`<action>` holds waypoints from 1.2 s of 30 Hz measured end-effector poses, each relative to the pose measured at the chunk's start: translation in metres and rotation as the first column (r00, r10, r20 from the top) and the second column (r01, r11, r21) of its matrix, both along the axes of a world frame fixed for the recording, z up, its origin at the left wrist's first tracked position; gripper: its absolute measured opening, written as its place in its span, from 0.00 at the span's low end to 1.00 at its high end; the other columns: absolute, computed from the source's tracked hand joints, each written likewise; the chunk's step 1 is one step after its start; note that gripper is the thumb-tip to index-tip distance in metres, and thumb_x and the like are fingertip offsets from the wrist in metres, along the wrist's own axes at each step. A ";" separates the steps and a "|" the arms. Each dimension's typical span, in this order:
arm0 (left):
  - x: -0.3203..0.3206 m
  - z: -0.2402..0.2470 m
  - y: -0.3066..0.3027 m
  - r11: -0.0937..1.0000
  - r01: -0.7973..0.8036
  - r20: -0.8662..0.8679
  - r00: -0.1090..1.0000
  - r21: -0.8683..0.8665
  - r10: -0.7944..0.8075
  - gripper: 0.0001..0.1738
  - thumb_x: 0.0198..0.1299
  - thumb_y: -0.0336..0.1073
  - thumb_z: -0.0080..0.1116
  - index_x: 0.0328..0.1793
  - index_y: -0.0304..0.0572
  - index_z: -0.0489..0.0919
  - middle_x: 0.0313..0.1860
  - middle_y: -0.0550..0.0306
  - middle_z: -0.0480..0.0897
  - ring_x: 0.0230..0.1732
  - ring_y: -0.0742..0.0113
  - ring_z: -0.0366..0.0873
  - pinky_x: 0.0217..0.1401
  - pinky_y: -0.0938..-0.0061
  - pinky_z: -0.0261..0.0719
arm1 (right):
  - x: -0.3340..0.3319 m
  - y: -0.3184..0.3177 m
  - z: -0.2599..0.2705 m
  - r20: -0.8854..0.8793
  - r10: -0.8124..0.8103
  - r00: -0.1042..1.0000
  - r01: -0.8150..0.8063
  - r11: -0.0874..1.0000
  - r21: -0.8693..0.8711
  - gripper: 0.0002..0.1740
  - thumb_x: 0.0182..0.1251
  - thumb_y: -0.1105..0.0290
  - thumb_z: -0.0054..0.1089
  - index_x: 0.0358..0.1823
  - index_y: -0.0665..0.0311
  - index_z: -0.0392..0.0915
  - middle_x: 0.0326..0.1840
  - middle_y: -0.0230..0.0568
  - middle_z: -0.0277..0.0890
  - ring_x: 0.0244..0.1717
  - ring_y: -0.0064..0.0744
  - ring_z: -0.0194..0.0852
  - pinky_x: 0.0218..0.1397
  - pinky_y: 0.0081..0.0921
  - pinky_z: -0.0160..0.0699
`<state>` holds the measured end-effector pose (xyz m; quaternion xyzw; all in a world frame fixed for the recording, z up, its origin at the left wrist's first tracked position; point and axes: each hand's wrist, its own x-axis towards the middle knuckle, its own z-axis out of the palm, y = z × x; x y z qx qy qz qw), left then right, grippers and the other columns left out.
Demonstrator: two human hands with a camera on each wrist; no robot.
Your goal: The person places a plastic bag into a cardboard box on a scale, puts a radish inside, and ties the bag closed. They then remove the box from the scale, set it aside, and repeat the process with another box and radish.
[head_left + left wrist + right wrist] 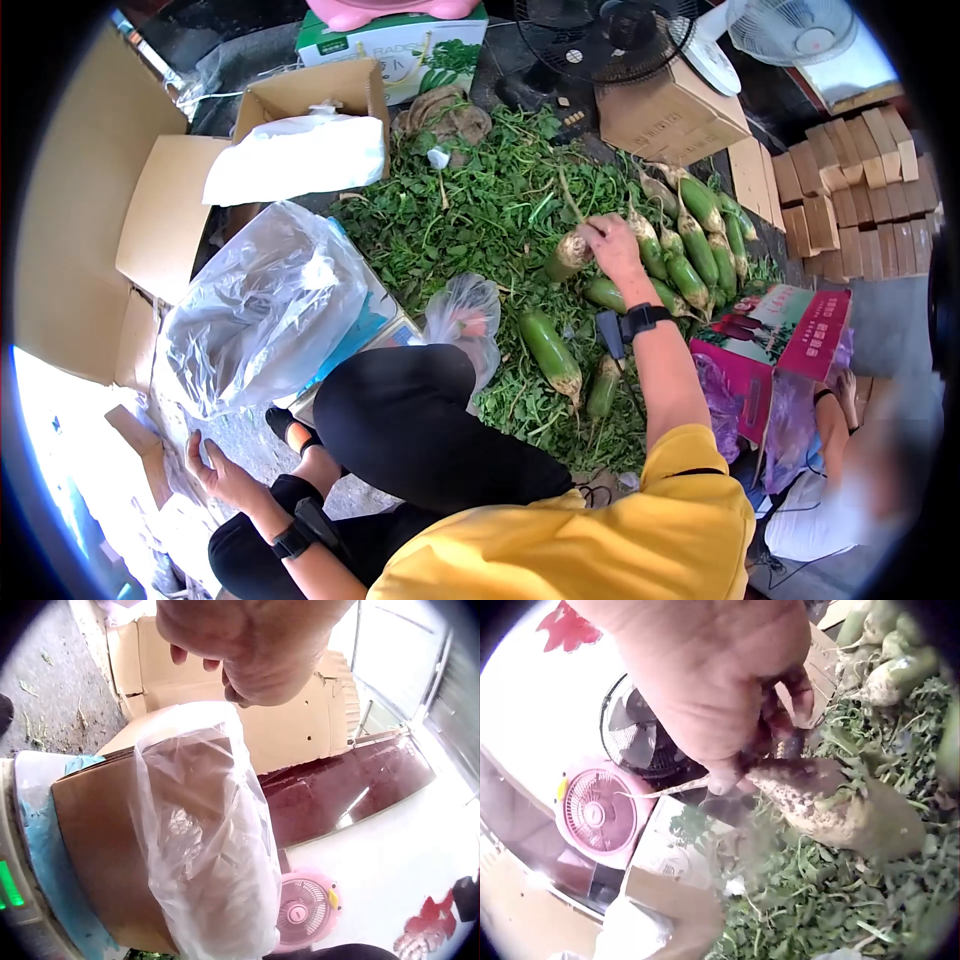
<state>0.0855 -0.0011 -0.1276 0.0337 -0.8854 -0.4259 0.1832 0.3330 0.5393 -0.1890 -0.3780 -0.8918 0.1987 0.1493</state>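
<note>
Looks a heavy radish (566,261), stiff and perhaps slick, among leafy greens (520,165); best held round the middle; pinched at its root end by the right hand (612,245); nothing in the loosely curled left hand (235,485).

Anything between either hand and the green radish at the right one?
Right hand: nothing visible, it pinches the green radish by its root. Left hand: in head view, bent knee and clear plastic bag lie between.
</note>
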 end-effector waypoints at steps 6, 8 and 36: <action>0.001 0.004 0.002 0.998 0.025 -0.037 0.999 -0.049 -0.027 0.10 0.62 0.28 0.49 0.49 0.36 0.75 0.48 0.58 0.76 0.52 0.68 0.70 0.59 0.74 0.64 | 0.010 0.019 -0.003 -0.201 -0.426 0.882 0.329 0.862 -0.385 0.15 0.60 0.63 0.59 0.37 0.70 0.80 0.32 0.40 0.79 0.30 0.28 0.75 0.32 0.25 0.73; 0.000 0.005 0.003 0.999 0.038 -0.037 0.999 -0.028 -0.039 0.10 0.62 0.27 0.50 0.49 0.36 0.75 0.48 0.58 0.76 0.52 0.69 0.70 0.58 0.74 0.65 | 0.011 0.013 0.021 -0.318 -0.584 0.747 0.268 0.702 -0.660 0.12 0.63 0.62 0.58 0.36 0.65 0.79 0.32 0.32 0.77 0.27 0.18 0.71 0.26 0.15 0.69; -0.002 0.069 0.350 0.268 0.799 -0.160 0.216 -0.539 -0.963 0.08 0.48 0.34 0.59 0.33 0.42 0.73 0.27 0.55 0.78 0.36 0.58 0.77 0.44 0.66 0.69 | -0.142 -0.040 0.162 -0.533 -0.434 0.726 -0.148 0.659 -0.738 0.14 0.58 0.62 0.64 0.25 0.65 0.76 0.23 0.29 0.74 0.23 0.17 0.71 0.22 0.18 0.74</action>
